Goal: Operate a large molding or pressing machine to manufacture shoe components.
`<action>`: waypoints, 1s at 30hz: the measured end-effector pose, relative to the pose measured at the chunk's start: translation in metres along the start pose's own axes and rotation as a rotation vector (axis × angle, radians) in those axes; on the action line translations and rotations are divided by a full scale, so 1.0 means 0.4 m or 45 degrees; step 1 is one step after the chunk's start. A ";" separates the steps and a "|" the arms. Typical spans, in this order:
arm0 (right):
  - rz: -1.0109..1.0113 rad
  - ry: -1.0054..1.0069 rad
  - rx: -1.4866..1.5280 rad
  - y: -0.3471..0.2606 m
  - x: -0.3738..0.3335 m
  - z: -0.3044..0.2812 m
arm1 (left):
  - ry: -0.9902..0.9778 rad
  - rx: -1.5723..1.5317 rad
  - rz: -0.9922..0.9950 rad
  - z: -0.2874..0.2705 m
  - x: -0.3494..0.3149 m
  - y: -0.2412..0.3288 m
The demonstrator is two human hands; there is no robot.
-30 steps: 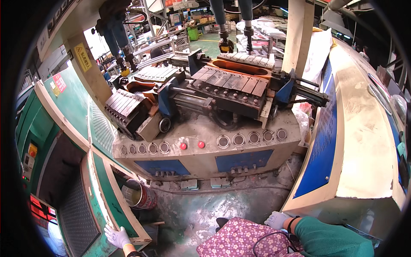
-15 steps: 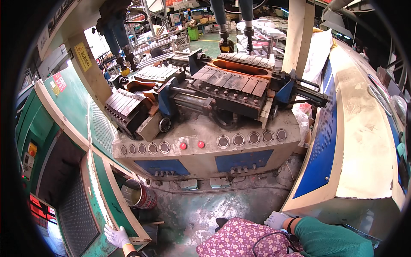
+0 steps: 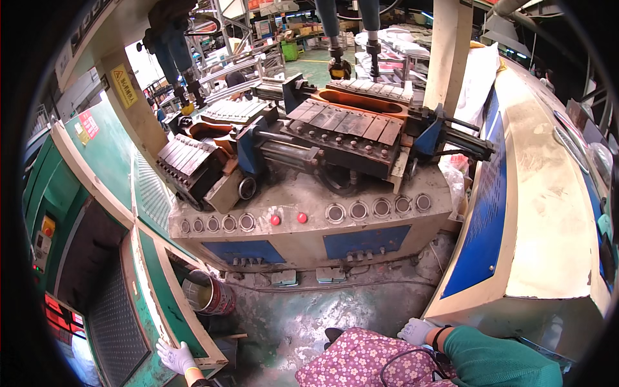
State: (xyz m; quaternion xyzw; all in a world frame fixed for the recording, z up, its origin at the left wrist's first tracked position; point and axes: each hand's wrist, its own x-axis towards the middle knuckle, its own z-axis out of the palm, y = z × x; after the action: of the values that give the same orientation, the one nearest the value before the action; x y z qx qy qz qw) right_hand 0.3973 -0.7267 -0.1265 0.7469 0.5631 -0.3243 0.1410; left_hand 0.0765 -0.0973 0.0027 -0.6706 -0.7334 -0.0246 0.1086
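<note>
My left hand point(image 3: 175, 357), in a pale glove, lies against the cream-edged green cabinet point(image 3: 169, 293) at the lower left, fingers spread and nothing held. On the other side, my right hand point(image 3: 416, 331), gloved too, is by the lower corner of the beige machine housing point(image 3: 548, 258), just beyond my flowered apron point(image 3: 351, 361). Its fingers look extended and I see nothing in them; whether it touches the housing I cannot tell. Ahead stands a machine console point(image 3: 309, 209) with round dials and two red buttons. Clamped metal mould blocks point(image 3: 348, 122) with orange inner parts rest on top.
A bucket point(image 3: 211, 293) stands on the floor by the green cabinet. Two foot pedals point(image 3: 331, 275) and a cable lie at the console's base. Blue press columns point(image 3: 329, 26) hang above the moulds. A yellow warning sign point(image 3: 124, 86) is on the left post.
</note>
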 end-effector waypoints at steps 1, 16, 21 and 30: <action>-0.007 -0.002 0.002 0.002 0.003 0.005 | 0.000 -0.001 0.001 -0.001 0.000 0.001; -0.010 -0.023 0.001 0.000 -0.003 -0.009 | 0.034 0.000 0.015 0.006 0.000 0.002; -0.012 -0.008 -0.005 0.002 0.002 0.003 | 0.043 0.013 0.022 0.018 0.008 -0.008; 0.015 -0.049 -0.026 0.000 0.002 0.001 | -0.013 0.011 0.015 -0.008 -0.006 0.007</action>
State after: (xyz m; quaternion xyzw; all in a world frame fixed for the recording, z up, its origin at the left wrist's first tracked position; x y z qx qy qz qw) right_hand 0.3974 -0.7263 -0.1274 0.7424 0.5590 -0.3322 0.1614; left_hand 0.0798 -0.0999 0.0050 -0.6744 -0.7302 -0.0176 0.1080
